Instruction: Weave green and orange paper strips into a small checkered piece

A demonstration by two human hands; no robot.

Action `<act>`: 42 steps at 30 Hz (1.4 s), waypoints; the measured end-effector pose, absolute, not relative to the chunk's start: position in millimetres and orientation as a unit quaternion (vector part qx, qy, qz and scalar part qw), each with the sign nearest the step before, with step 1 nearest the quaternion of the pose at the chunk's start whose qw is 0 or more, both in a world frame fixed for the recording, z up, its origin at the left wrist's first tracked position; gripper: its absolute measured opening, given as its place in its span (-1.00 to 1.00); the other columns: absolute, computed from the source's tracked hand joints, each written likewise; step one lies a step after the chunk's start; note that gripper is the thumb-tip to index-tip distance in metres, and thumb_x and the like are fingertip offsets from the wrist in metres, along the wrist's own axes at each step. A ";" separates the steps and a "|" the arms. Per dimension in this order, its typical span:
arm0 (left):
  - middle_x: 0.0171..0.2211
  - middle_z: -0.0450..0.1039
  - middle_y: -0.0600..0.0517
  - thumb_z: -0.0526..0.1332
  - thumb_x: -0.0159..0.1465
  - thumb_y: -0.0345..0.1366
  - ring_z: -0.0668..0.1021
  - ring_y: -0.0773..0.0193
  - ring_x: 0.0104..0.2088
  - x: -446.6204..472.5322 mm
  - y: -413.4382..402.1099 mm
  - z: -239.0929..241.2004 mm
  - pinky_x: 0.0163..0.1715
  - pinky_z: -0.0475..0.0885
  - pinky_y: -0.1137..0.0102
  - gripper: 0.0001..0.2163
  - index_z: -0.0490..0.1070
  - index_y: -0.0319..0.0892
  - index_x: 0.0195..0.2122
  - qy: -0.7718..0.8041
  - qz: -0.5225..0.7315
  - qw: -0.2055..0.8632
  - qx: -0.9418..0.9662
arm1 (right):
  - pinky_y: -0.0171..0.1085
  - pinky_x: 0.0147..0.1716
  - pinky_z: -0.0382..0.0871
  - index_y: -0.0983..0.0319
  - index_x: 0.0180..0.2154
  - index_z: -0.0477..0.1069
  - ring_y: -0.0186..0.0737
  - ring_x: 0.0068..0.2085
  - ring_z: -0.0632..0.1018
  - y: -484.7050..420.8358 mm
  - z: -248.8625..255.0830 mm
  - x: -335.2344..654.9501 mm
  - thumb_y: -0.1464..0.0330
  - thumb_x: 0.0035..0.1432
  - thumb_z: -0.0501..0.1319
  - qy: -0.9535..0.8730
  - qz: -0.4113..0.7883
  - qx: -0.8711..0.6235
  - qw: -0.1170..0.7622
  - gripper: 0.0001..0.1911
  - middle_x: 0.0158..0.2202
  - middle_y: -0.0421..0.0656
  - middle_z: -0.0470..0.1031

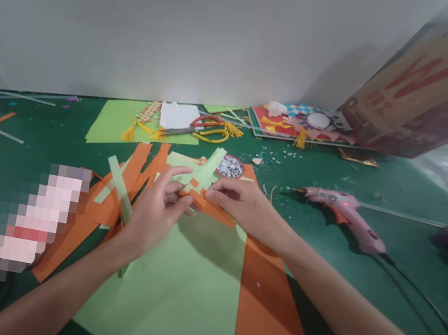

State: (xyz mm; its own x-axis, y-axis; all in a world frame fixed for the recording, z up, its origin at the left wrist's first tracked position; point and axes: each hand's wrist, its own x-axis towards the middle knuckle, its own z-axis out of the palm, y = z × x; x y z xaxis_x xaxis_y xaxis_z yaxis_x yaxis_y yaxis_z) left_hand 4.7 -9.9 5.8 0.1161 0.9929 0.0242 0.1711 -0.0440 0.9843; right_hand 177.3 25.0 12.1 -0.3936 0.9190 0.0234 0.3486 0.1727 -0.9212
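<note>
Woven strips (195, 184): orange and pale-green paper crossing at the middle, held above the table, presumably so fingers can reach both faces.
Left hand (158, 208): thumb and fingers pinched on the left edge, apparently to steady the crossings.
Right hand (242, 199): fingertips pinched on the right edge, likely to align the orange band.
Pale-green sheet (190, 283): flat beneath both hands, overlapping orange sheets (268, 308) to the right.
Glue gun (341, 202): lying at right, nozzle leftward, seemingly set apart from the paper.
Scissors (200, 127): far side, beyond the hands, probably laid aside.
</note>
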 end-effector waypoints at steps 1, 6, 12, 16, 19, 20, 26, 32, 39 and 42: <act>-0.42 0.47 0.11 0.20 0.22 -0.33 0.61 0.30 -0.43 4.7 -9.8 5.3 -0.32 0.55 0.39 -0.69 0.25 -0.12 -0.02 0.502 0.432 0.475 0.579 | -0.35 -0.49 0.18 0.24 -0.52 0.40 -0.38 -0.48 0.33 25.2 11.8 177.9 0.28 0.10 0.16 -0.706 0.452 -0.450 0.308 -0.78 -0.52 -0.23 0.39; -0.43 0.47 0.09 0.22 0.21 -0.29 0.61 0.28 -0.44 4.7 -10.7 4.2 -0.32 0.57 0.37 -0.74 0.30 -0.13 -0.07 0.495 0.431 0.484 0.578 | -0.33 -0.45 0.19 0.24 -0.50 0.40 -0.35 -0.45 0.35 25.5 10.6 180.5 0.29 0.13 0.14 -0.730 0.438 -0.439 0.288 -0.78 -0.51 -0.22 0.41; -0.48 0.44 0.12 0.22 0.20 -0.30 0.60 0.29 -0.46 4.6 -10.7 5.9 -0.32 0.55 0.38 -0.74 0.31 -0.13 -0.08 0.492 0.433 0.484 0.579 | -0.32 -0.46 0.18 0.24 -0.51 0.39 -0.35 -0.47 0.33 25.0 13.4 179.4 0.26 0.13 0.14 -0.722 0.445 -0.438 0.297 -0.76 -0.52 -0.23 0.39; -0.47 0.46 0.12 0.21 0.19 -0.31 0.59 0.31 -0.46 5.7 -10.7 5.7 -0.34 0.53 0.40 -0.72 0.31 -0.14 -0.06 0.485 0.421 0.493 0.587 | -0.30 -0.42 0.22 0.26 -0.48 0.44 -0.32 -0.43 0.38 24.6 13.5 177.7 0.16 0.06 0.22 -0.689 0.489 -0.433 0.314 -0.71 -0.50 -0.21 0.42; -0.43 0.50 0.09 0.20 0.21 -0.31 0.59 0.31 -0.46 5.8 -12.3 6.0 -0.35 0.53 0.40 -0.71 0.29 -0.15 -0.04 0.480 0.410 0.497 0.595 | -0.28 -0.38 0.25 0.27 -0.44 0.49 -0.28 -0.39 0.41 23.8 11.4 175.8 0.14 -0.02 0.28 -0.635 0.543 -0.439 0.330 -0.70 -0.47 -0.19 0.45; -0.41 0.51 0.07 0.20 0.21 -0.30 0.60 0.31 -0.46 5.6 -13.2 6.6 -0.35 0.53 0.40 -0.71 0.29 -0.15 -0.03 0.479 0.410 0.497 0.596 | -0.27 -0.37 0.26 0.27 -0.43 0.49 -0.27 -0.38 0.42 23.6 10.8 175.0 0.14 -0.04 0.30 -0.617 0.557 -0.444 0.336 -0.69 -0.47 -0.18 0.46; -0.34 0.57 0.00 0.17 0.26 -0.26 0.63 0.27 -0.37 4.5 -16.2 10.4 -0.30 0.56 0.40 -0.72 0.30 -0.17 -0.02 0.472 0.421 0.518 0.576 | -0.28 -0.33 0.25 0.27 -0.50 0.48 -0.30 -0.37 0.40 24.2 12.5 172.6 0.18 -0.18 0.37 -0.541 0.598 -0.459 0.373 -0.72 -0.46 -0.20 0.47; -0.44 0.58 0.06 0.23 0.25 -0.19 0.64 0.30 -0.43 4.6 -13.2 7.7 -0.34 0.58 0.46 -0.80 0.39 -0.16 -0.16 0.481 0.444 0.482 0.582 | -0.32 -0.44 0.13 0.26 -0.58 0.40 -0.37 -0.46 0.30 23.3 15.1 173.1 0.17 -0.16 0.34 -0.560 0.575 -0.470 0.367 -0.72 -0.56 -0.28 0.31; -0.41 0.59 0.08 0.16 0.31 -0.19 0.65 0.32 -0.36 5.2 -13.2 7.0 -0.30 0.58 0.49 -0.81 0.35 -0.13 -0.11 0.444 0.466 0.492 0.586 | -0.30 -0.48 0.08 0.24 -0.59 0.33 -0.37 -0.49 0.28 24.8 14.0 175.9 0.18 -0.11 0.32 -0.540 0.585 -0.473 0.378 -0.70 -0.59 -0.28 0.28; -0.42 0.59 0.07 0.16 0.31 -0.19 0.65 0.31 -0.37 5.4 -13.0 6.2 -0.31 0.58 0.49 -0.82 0.35 -0.13 -0.12 0.442 0.461 0.494 0.589 | -0.31 -0.51 0.03 0.23 -0.62 0.28 -0.41 -0.53 0.21 26.0 13.0 175.8 0.17 -0.17 0.36 -0.518 0.600 -0.477 0.379 -0.66 -0.62 -0.32 0.20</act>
